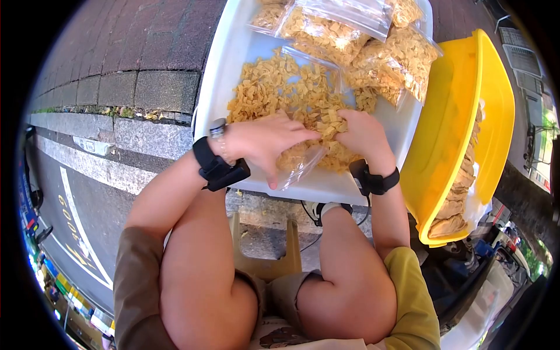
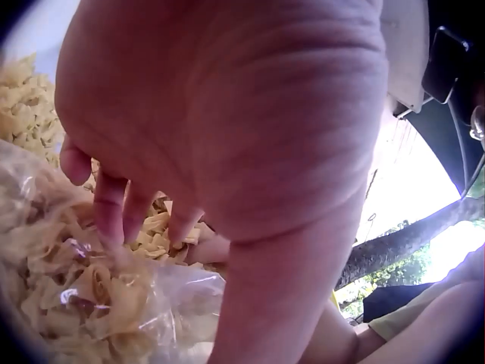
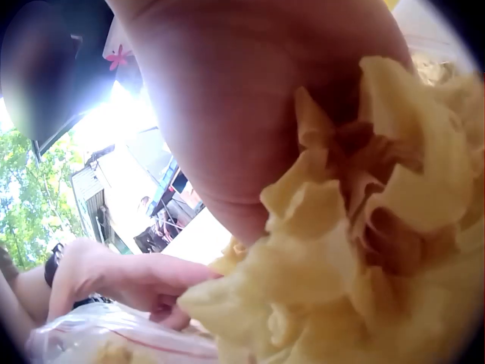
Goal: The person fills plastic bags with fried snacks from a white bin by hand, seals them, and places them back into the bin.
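Right hand [image 3: 265,98] partly invisible behind yellowish flakes [image 3: 303,288]

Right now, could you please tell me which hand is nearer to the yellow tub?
Right: the right hand is in the loose flakes, left of the yellow tub; the left hand is farther left of it.
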Demonstrator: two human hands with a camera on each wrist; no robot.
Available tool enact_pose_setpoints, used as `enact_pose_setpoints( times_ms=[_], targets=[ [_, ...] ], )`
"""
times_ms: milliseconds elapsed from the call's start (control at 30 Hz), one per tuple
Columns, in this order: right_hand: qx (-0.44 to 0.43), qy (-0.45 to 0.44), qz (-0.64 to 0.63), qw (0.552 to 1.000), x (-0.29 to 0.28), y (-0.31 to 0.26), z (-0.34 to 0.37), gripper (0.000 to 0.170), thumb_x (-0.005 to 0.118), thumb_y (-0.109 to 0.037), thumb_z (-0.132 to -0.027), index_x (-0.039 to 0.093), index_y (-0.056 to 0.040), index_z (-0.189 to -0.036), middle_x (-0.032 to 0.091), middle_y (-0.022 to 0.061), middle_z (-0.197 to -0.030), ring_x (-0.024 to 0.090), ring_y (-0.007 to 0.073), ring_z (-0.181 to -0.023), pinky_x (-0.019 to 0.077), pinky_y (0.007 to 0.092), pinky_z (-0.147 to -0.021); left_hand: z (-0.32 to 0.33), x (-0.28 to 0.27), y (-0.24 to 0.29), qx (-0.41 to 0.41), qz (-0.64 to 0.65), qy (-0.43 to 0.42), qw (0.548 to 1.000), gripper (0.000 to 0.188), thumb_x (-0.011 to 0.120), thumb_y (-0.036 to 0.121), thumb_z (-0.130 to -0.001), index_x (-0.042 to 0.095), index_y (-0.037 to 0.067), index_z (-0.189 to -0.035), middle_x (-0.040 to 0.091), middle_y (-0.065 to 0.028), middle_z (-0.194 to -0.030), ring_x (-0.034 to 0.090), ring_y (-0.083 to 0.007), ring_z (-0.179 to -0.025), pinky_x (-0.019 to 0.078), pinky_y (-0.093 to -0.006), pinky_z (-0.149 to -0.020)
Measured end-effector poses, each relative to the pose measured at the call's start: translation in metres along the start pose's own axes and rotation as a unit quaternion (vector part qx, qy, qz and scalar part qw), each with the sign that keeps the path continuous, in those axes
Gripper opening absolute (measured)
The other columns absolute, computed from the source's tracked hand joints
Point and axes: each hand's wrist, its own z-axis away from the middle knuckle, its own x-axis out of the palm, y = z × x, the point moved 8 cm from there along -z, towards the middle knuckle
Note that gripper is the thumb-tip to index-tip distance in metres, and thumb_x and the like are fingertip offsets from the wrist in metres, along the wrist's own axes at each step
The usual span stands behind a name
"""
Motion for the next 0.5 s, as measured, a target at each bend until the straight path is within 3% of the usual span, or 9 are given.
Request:
enact_pose_setpoints(
  times_ms=[33, 67, 133, 167, 233, 367, 433, 500],
  targets=[
    [0.001, 0.000, 0.000, 1.000, 0.003, 0.004, -0.001, 0.035, 0.068, -0.020, -0.071, 0.068, -0.0140, -0.106, 0.069, 0.0158, -0.095, 0.065, 0.0355, -0.091, 0.0530, 0.0436, -0.078, -0.006, 0.010, 0.002, -0.027, -0.030, -0.093, 0.995, 0.122, 0.089, 0.036, -0.041, 0.034, 0.013, -0.147, 0.049, -0.0162, -0.125, 0.042, -0.0328, -0.121, 0.0298, -0.0393, -0.106],
    [0.030, 0.002, 0.022, 0.999, 0.003, 0.017, -0.002, 0.036, 0.069, -0.020, -0.071, 0.069, -0.0144, -0.106, 0.069, 0.0152, -0.095, 0.065, 0.0351, -0.091, 0.0531, 0.0435, -0.078, -0.014, 0.006, 0.012, -0.026, -0.030, -0.092, 0.995, 0.122, 0.089, 0.036, -0.041, 0.034, 0.013, -0.147, 0.049, -0.0162, -0.125, 0.042, -0.0328, -0.121, 0.0298, -0.0393, -0.106],
    [0.059, 0.005, 0.046, 0.997, 0.006, 0.038, -0.004, 0.036, 0.069, -0.020, -0.071, 0.069, -0.0148, -0.106, 0.069, 0.0146, -0.095, 0.065, 0.0347, -0.092, 0.0531, 0.0434, -0.079, -0.021, 0.016, 0.019, -0.060, -0.115, -0.198, 0.972, 0.127, 0.090, 0.036, -0.038, 0.032, 0.015, -0.149, 0.053, -0.0167, -0.124, 0.043, -0.0344, -0.122, 0.0277, -0.0429, -0.107],
    [0.057, 0.004, 0.052, 0.997, 0.009, 0.046, -0.005, 0.037, 0.069, -0.020, -0.071, 0.068, -0.0147, -0.107, 0.069, 0.0143, -0.096, 0.065, 0.0345, -0.094, 0.0531, 0.0432, -0.079, -0.021, 0.021, 0.015, -0.060, -0.114, -0.196, 0.972, 0.127, 0.090, 0.036, -0.038, 0.032, 0.015, -0.149, 0.053, -0.0167, -0.124, 0.043, -0.0344, -0.122, 0.0277, -0.0429, -0.107],
    [0.051, 0.002, 0.059, 0.997, 0.007, 0.048, -0.006, 0.038, 0.070, -0.021, -0.071, 0.068, -0.0145, -0.108, 0.070, 0.0141, -0.097, 0.065, 0.0343, -0.095, 0.0531, 0.0431, -0.080, -0.027, 0.023, 0.025, 0.093, -0.216, -0.049, 0.971, 0.130, 0.091, 0.038, -0.036, 0.031, 0.018, -0.150, 0.053, -0.0146, -0.132, 0.044, -0.0339, -0.119, 0.0287, -0.0436, -0.104],
    [0.064, -0.052, 0.054, 0.995, 0.012, 0.044, -0.006, 0.041, 0.071, -0.023, -0.070, 0.068, -0.0135, -0.110, 0.069, 0.0145, -0.098, 0.065, 0.0336, -0.096, 0.0530, 0.0424, -0.081, -0.035, 0.041, 0.019, 0.110, -0.176, -0.061, 0.976, 0.133, 0.091, 0.040, -0.034, 0.030, 0.021, -0.151, 0.049, -0.0119, -0.141, 0.045, -0.0332, -0.115, 0.0300, -0.0428, -0.100],
    [0.064, -0.059, 0.050, 0.995, 0.015, 0.044, -0.005, 0.042, 0.072, -0.023, -0.070, 0.067, -0.0134, -0.110, 0.069, 0.0148, -0.098, 0.065, 0.0335, -0.096, 0.0530, 0.0420, -0.082, -0.037, 0.044, 0.006, -0.051, -0.109, -0.236, 0.964, 0.131, 0.090, 0.043, -0.035, 0.031, 0.022, -0.151, 0.051, -0.0095, -0.140, 0.046, -0.0307, -0.117, 0.0301, -0.0402, -0.100],
    [0.039, -0.020, 0.030, 0.999, 0.010, 0.042, -0.003, 0.044, 0.073, -0.024, -0.070, 0.067, -0.0125, -0.111, 0.069, 0.0156, -0.098, 0.065, 0.0336, -0.096, 0.0529, 0.0427, -0.081, -0.036, 0.042, 0.000, -0.057, -0.096, -0.226, 0.968, 0.128, 0.089, 0.044, -0.037, 0.033, 0.022, -0.150, 0.055, -0.0084, -0.135, 0.046, -0.0287, -0.117, 0.0306, -0.0397, -0.099]
  ],
)
